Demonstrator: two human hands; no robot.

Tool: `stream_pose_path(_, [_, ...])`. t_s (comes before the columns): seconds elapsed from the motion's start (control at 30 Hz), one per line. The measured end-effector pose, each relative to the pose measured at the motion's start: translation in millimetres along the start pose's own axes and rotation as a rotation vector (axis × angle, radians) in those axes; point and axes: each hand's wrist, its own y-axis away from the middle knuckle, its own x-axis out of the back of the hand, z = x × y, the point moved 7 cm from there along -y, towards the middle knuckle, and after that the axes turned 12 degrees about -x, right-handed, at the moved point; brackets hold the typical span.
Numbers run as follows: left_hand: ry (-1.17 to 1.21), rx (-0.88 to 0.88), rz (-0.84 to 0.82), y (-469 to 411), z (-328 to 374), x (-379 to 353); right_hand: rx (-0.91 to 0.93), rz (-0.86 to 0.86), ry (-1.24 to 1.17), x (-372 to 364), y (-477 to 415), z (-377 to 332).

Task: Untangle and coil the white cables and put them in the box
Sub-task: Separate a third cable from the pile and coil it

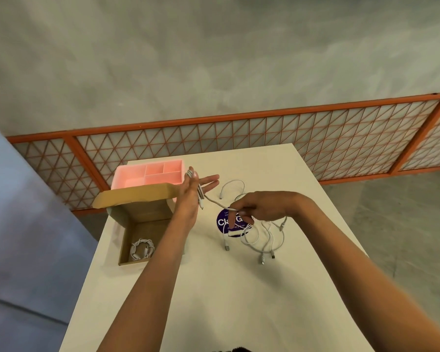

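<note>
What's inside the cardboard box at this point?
One coiled white cable lies on the floor of the cardboard box, toward its near end. The left forearm covers the box's right edge, so that strip cannot be seen.

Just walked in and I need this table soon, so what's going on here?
A person is coiling a white cable. It is looped around the spread fingers of the left hand, and the right hand pinches the slack running from it. One coiled cable already lies in the open cardboard box. A tangle of more white cables lies on the table under the right hand, not yet sorted.
</note>
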Motion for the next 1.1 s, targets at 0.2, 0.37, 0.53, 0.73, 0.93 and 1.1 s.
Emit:
stream_pose_path(0.2, [-0.513,0.072,-0.268,28.7,-5.3,-21.8,0.023,0.065,-0.035,19.2,12.5,-16.8])
stream_pose_path(0.37, [-0.517,0.231,-0.483,50.8,-21.3,-27.8,0.063,0.246,-0.181,40.1,27.1,-20.3])
stream_pose_path(0.53, [0.072,0.370,-0.588,73.9,-9.5,-41.2,0.045,0.383,-0.372,52.4,28.4,-10.1])
stream_pose_path(0.73, [0.779,0.519,-0.676,87.5,9.7,-53.5,-0.023,0.467,-0.498,45.3,19.6,6.0])
stream_pose_path(0.93, [0.954,0.433,-0.642,93.7,15.8,-53.5,-0.088,0.149,-0.788,0.0,17.7,1.2])
stream_pose_path(1.1, [0.854,0.463,-0.603,93.1,7.0,-48.6,0.033,0.094,-0.870,-7.5,17.6,-1.9])
